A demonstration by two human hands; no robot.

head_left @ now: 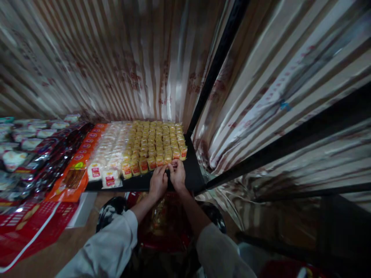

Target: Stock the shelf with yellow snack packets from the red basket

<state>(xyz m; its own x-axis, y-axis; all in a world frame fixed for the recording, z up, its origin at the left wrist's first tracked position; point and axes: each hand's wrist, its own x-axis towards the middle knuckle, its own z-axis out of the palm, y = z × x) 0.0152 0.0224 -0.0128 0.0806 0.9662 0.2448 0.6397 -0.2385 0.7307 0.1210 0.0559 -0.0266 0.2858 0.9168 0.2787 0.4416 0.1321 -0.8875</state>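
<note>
My left hand (159,182) and my right hand (177,174) meet at the front edge of a block of small yellow wrapped snack packets (153,141). The fingers of both are curled and pinched together, with their tips close against the foot of a front-row packet (168,156). Whatever lies between the fingertips is too small and dim to make out. The packets stand in tight, even rows, and several in front show orange labels. Left of them are rows of white wrapped packets (108,144), with two larger ones with red labels at the front.
An orange snack bag (77,172) and dark glossy packages (60,158) lie further left on the black tabletop (193,166). A red bag (159,220) with yellow packets sits below, between my knees. Black poles (216,69) and striped curtain sheeting (130,58) enclose the back and right.
</note>
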